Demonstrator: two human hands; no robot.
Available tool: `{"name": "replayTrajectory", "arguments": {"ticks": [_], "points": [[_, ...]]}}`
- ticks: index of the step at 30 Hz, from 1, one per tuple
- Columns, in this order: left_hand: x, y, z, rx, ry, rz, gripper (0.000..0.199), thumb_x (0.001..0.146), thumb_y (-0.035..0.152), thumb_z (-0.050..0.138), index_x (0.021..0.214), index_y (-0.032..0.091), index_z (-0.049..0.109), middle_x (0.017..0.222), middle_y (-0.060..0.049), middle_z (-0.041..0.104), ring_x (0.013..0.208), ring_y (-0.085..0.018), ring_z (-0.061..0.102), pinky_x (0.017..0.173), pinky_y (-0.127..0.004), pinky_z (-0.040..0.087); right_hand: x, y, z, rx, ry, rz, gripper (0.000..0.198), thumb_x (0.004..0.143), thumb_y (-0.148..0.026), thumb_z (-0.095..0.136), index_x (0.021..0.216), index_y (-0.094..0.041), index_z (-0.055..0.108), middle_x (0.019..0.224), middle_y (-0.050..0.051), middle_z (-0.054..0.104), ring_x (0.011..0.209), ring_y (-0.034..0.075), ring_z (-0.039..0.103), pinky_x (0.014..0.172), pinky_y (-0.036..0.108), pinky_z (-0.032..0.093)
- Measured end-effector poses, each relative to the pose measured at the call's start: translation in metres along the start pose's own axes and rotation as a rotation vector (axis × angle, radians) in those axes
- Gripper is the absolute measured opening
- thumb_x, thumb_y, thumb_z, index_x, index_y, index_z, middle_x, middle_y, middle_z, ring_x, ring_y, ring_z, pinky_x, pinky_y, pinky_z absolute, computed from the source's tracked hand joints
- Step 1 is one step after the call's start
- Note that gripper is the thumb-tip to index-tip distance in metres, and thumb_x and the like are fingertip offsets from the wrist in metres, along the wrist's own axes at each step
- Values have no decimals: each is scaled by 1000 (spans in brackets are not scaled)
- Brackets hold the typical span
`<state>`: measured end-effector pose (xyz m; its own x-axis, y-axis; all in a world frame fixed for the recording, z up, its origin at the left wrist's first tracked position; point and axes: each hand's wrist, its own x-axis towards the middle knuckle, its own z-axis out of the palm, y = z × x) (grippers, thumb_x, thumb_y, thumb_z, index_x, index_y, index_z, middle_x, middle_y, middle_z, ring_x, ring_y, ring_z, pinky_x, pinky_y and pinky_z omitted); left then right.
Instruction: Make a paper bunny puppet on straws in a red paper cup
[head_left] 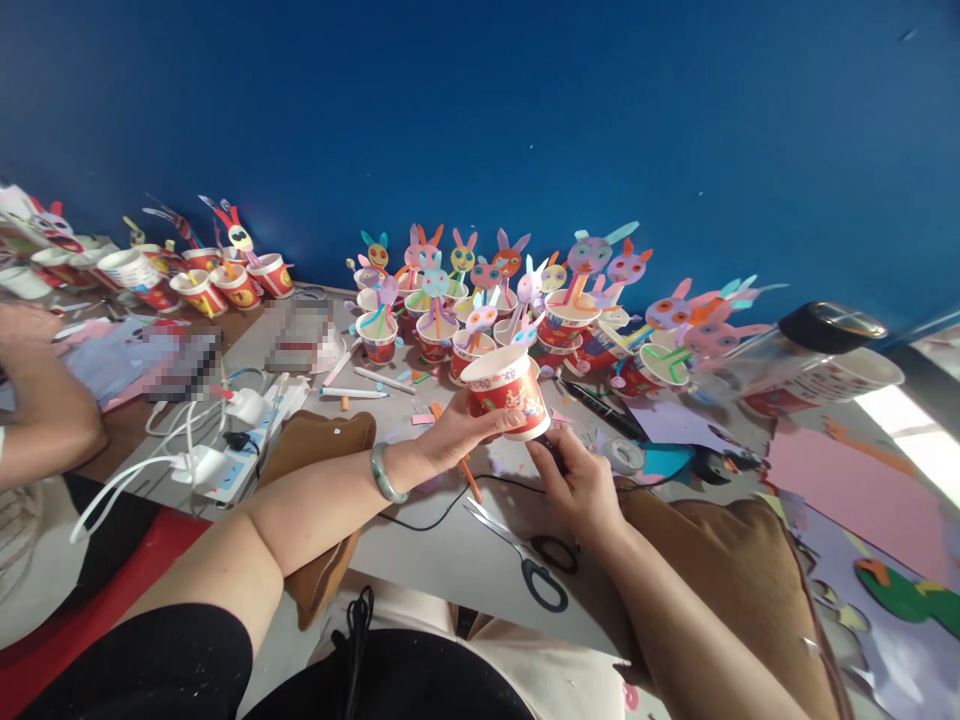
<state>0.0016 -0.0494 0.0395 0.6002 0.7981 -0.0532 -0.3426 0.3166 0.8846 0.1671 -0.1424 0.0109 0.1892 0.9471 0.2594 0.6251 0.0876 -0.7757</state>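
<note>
In the middle of the view my left hand [469, 425] is closed around a red paper cup [525, 400] with a white rim and printed pattern. The cup is tilted in the air above the table. My right hand [577, 475] is closed on a black-handled tool [553, 447] just below the cup's base. Fingers hide most of that tool, so its kind is unclear. Scissors [525, 555] with black handles lie open on the table below my hands. An orange pencil-like stick [472, 478] rests behind them.
Paper cups with rabbit-like paper figures [435, 335] crowd the wall side. At right stand a clear bottle [765, 350] and pink paper [855, 480]. A power strip [255, 445] with white cables lies left, near another person's arm [45, 400]. Brown cushions [705, 550] flank my forearms.
</note>
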Motion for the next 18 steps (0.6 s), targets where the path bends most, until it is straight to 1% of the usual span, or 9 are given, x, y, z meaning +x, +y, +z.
{"name": "replayTrajectory", "arguments": {"ticks": [3, 4, 5, 7, 10, 12, 13, 15, 18], "points": [[2, -4, -4, 40, 9, -37, 56, 61, 53, 90, 93, 18, 61, 77, 3, 61, 60, -5, 51, 54, -19, 38, 1, -5, 0, 313, -214, 159, 50, 95, -69, 48, 73, -24, 46, 53, -6, 39, 47, 10, 31, 46, 25, 28], [3, -6, -5, 52, 11, -41, 56, 62, 55, 89, 92, 18, 60, 75, 4, 59, 58, -5, 48, 52, -19, 35, 1, -5, 1, 382, -264, 196, 51, 95, -70, 46, 73, -24, 44, 53, -7, 37, 46, 10, 29, 45, 25, 27], [4, -7, -6, 62, 12, -42, 56, 63, 56, 88, 92, 17, 60, 74, 5, 57, 56, -4, 46, 51, -19, 33, 1, -5, 2, 404, -275, 206, 51, 95, -70, 46, 73, -24, 43, 53, -7, 36, 46, 10, 28, 44, 25, 26], [5, -9, -7, 79, 8, -45, 56, 65, 59, 85, 92, 17, 60, 74, 4, 56, 56, -4, 44, 51, -20, 32, 0, -3, 3, 303, -184, 153, 50, 93, -69, 50, 72, -24, 45, 54, -6, 38, 48, 10, 31, 47, 26, 28], [5, -12, -8, 85, -7, -36, 54, 67, 60, 84, 90, 17, 59, 74, 4, 56, 56, -4, 44, 51, -20, 32, -2, -1, 4, 46, 26, 42, 47, 90, -66, 58, 74, -23, 50, 55, -5, 42, 50, 11, 35, 51, 27, 29], [6, -14, -8, 66, -12, -22, 53, 69, 58, 84, 88, 17, 56, 71, 5, 53, 55, -4, 42, 50, -19, 31, -2, 0, 4, 11, 58, 38, 46, 89, -66, 59, 75, -23, 51, 54, -5, 42, 49, 11, 35, 51, 28, 29], [6, -15, -8, 52, -13, -18, 52, 69, 57, 84, 87, 18, 55, 70, 5, 51, 54, -4, 41, 50, -19, 30, -2, -1, 4, 56, 25, 57, 48, 89, -68, 59, 75, -23, 51, 55, -5, 42, 49, 11, 35, 51, 27, 29], [8, -18, -9, 23, -14, -25, 53, 68, 58, 84, 84, 18, 52, 67, 6, 48, 53, -4, 40, 49, -20, 28, -2, -3, 4, 250, -110, 139, 51, 90, -71, 55, 73, -23, 48, 55, -5, 40, 49, 10, 33, 48, 26, 28], [9, -19, -9, -14, -19, -45, 54, 68, 61, 82, 81, 20, 49, 63, 7, 45, 51, -5, 37, 47, -20, 27, -1, -6, 4, 558, -300, 291, 53, 91, -72, 52, 72, -24, 42, 53, -8, 33, 46, 8, 24, 44, 24, 22]]}}
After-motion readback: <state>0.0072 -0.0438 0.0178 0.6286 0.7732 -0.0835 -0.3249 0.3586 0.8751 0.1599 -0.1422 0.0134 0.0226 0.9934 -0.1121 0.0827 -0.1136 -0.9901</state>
